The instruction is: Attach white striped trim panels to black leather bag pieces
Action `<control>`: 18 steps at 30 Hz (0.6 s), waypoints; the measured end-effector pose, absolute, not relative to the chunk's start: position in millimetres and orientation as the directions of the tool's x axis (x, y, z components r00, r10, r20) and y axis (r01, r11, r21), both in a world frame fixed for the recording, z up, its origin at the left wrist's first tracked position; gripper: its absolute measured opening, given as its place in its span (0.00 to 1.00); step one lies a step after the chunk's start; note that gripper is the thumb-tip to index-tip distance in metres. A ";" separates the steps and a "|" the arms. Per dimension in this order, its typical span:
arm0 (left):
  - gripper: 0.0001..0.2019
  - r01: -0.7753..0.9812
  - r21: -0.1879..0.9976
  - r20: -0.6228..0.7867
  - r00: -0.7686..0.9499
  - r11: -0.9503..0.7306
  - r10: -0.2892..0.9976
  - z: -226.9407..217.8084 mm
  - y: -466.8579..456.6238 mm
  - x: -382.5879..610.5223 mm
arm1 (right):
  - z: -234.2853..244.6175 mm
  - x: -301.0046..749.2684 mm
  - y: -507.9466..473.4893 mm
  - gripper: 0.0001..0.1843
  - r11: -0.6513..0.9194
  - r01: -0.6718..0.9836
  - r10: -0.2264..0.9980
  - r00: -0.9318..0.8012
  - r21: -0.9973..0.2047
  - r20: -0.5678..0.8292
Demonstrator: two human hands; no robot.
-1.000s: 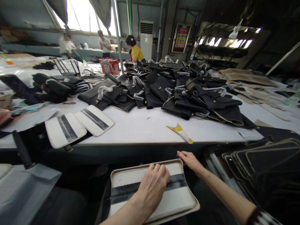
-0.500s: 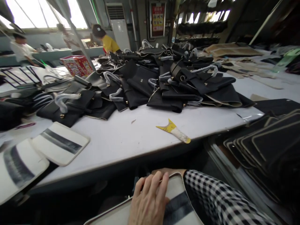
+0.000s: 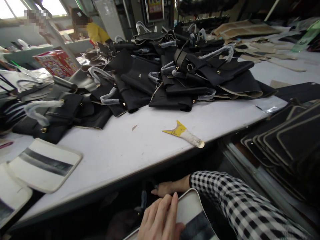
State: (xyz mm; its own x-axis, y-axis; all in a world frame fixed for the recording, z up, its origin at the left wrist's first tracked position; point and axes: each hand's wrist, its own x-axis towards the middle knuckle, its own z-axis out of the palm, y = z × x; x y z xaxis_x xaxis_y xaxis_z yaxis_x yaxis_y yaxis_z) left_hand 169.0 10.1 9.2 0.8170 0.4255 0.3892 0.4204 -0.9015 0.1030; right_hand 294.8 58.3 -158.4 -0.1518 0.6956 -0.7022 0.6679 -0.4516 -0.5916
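Observation:
Low in the view, my left hand [image 3: 158, 218] has its fingers together over the upper edge of a white panel [image 3: 191, 203] with a dark stripe, its thumb on the panel's face. Behind that panel my right hand [image 3: 165, 188], in a black-and-white checked sleeve, reaches left below the table edge. A finger of it stretches out, with the others partly hidden; I see nothing held in it. Close to its fingertips is a plastic-wrapped handle [image 3: 143, 199] on something dark in shadow.
A heap of black bags [image 3: 140, 78] covers the back of the white table [image 3: 117, 153]. Two striped white panels [image 3: 47, 163] lie at left, a yellow-and-white forked piece [image 3: 183, 133] near the edge. Dark panels [image 3: 282, 140] are stacked at right. A person in yellow [image 3: 96, 33] works beyond.
My right hand has come out from behind the panel, down and left, and shows more. The left hand stays on the panel, slightly lower in view. The camera has turned a little.

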 end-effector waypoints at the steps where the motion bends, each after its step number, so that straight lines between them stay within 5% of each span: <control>1: 0.18 0.412 0.109 0.388 0.820 -0.905 0.420 9.1 10.6 168.7 | -160.9 292.6 57.5 0.15 -0.456 0.689 0.654 -0.170 -0.564 -0.737; 18: 0.17 0.314 0.245 0.358 0.850 -0.917 0.387 10.6 13.6 167.2 | -154.3 291.9 54.7 0.20 -0.434 0.780 0.535 -0.180 -0.451 -0.825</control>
State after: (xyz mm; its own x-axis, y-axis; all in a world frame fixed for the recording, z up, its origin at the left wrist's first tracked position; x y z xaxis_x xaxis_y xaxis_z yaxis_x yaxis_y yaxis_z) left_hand 167.2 13.6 10.6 0.8499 0.3867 0.3580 0.3140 -0.9172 0.2453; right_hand 291.9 54.7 -154.3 -0.1797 0.5355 -0.8252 0.7797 -0.4340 -0.4514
